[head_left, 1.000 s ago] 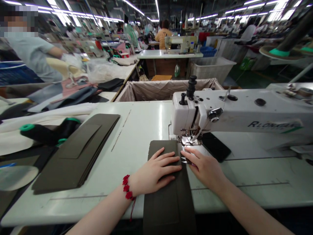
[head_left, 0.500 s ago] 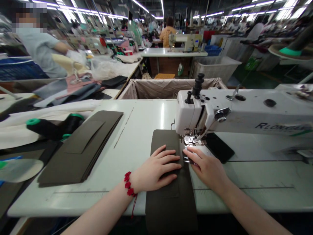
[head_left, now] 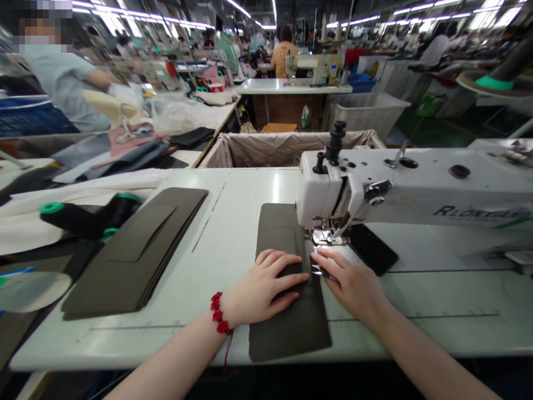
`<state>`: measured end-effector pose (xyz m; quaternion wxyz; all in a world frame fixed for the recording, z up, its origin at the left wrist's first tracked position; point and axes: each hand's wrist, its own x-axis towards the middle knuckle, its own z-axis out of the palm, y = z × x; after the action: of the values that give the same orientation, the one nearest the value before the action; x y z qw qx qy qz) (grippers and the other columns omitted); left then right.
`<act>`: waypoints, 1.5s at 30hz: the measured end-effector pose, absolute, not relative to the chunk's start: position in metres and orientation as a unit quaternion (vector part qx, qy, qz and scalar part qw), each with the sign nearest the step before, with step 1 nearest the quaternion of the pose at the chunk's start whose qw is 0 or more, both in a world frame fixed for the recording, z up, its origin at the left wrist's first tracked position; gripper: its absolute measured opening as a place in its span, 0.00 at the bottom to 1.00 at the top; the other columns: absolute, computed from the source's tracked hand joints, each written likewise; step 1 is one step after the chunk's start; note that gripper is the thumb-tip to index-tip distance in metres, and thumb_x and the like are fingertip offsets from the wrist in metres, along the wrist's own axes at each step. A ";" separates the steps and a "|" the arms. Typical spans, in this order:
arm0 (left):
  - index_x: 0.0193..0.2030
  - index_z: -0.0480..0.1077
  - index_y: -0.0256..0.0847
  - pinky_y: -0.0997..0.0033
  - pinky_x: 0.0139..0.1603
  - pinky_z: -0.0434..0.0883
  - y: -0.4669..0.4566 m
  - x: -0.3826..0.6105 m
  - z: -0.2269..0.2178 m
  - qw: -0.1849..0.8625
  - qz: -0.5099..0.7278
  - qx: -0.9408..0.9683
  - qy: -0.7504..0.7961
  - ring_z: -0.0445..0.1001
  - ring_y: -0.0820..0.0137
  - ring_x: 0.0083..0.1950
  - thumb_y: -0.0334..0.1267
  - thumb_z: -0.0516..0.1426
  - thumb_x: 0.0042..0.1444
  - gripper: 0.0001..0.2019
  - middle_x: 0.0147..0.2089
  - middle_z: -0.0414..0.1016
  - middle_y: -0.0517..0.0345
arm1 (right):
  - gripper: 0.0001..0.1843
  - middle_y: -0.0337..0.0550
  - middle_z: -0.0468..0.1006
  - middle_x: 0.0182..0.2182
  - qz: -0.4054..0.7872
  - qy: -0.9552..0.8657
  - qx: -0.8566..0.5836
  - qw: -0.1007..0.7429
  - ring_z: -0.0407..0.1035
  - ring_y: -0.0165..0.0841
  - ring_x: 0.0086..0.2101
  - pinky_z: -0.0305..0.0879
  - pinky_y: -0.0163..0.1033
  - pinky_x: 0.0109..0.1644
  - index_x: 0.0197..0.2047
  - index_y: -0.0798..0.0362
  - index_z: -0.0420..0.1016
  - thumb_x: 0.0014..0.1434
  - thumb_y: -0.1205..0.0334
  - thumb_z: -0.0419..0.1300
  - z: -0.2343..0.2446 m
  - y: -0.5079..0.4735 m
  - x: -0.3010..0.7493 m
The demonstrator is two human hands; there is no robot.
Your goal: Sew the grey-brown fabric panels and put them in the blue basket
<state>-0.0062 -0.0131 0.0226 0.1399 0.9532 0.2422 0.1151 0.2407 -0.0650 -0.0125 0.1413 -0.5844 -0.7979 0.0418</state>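
left hand (head_left: 259, 290) spread, partly hiding panel (head_left: 308, 305) | right hand (head_left: 355, 284) gripping snips (head_left: 317, 270), mostly hidden

Free tabletop (head_left: 225, 250) between stack (head_left: 137, 244) and panel (head_left: 287, 336); sewing machine (head_left: 403, 186) obstacle at right

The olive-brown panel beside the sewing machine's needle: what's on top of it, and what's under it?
The left hand rests on the panel, partly hiding a rectangular outline. Pale tabletop shows around the panel; whatever lies directly beneath is covered.
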 end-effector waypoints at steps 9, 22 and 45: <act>0.63 0.63 0.52 0.53 0.58 0.61 -0.013 -0.006 0.021 0.140 0.096 0.952 0.255 0.63 0.58 0.58 0.42 0.50 0.66 0.19 0.59 0.64 0.50 | 0.27 0.38 0.64 0.63 0.053 -0.799 -0.585 0.132 0.73 0.35 0.45 0.72 0.40 0.45 0.64 0.42 0.63 0.63 0.66 0.53 -0.010 -0.065 0.240; 0.63 0.63 0.50 0.57 0.57 0.65 -0.010 -0.004 0.016 0.135 0.114 0.945 0.274 0.65 0.60 0.56 0.42 0.49 0.67 0.19 0.57 0.66 0.51 | 0.26 0.39 0.65 0.63 0.049 -0.798 -0.584 0.138 0.74 0.35 0.44 0.72 0.39 0.44 0.63 0.42 0.64 0.63 0.66 0.53 -0.011 -0.065 0.241; 0.71 0.46 0.47 0.57 0.72 0.49 -0.003 -0.001 0.002 0.087 0.107 0.921 0.363 0.47 0.64 0.73 0.49 0.46 0.68 0.28 0.72 0.50 0.58 | 0.27 0.37 0.65 0.63 0.052 -0.803 -0.577 0.141 0.73 0.35 0.46 0.72 0.40 0.46 0.64 0.43 0.64 0.62 0.68 0.54 -0.010 -0.065 0.242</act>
<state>-0.0012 -0.0027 0.0020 0.0875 0.9215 0.3631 0.1069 0.2423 -0.0650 -0.0105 0.1412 -0.5771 -0.8027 0.0521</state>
